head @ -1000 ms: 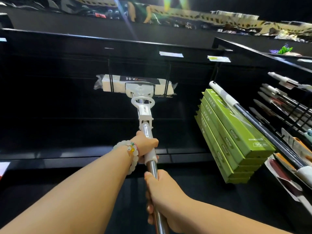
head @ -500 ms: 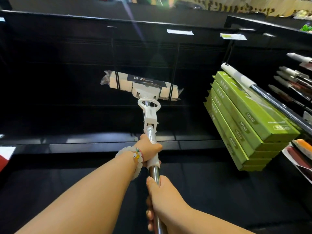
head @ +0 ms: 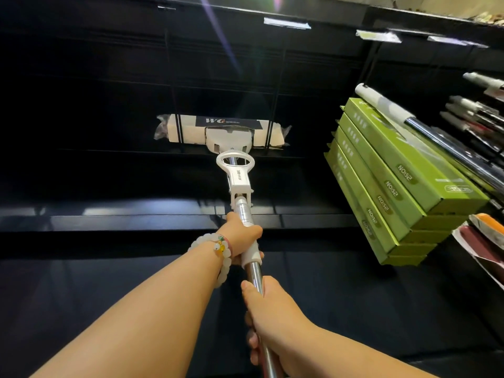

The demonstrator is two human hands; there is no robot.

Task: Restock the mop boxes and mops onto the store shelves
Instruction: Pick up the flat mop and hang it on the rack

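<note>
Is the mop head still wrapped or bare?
Wrapped: the mop head wears clear plastic, bunched at both ends, with a dark printed label band.

Both forearms are showing bare all the way into the bottom of the frame, so no sleeves are coming into view, and no gloves either. The left hand (head: 241,236) is wearing a chunky beaded bracelet (head: 218,251) at the wrist: round, milky-white beads strung close together, looking kind of like jade or glass. One yellow-amber bead is sitting among them, next to a small white charm-like piece, and a thin strand with tiny green and red bits is running alongside. The right hand (head: 272,306) is wearing nothing that I can see, no ring, no watch, no band at the wrist. Fingernails are looking short and plain.
</note>
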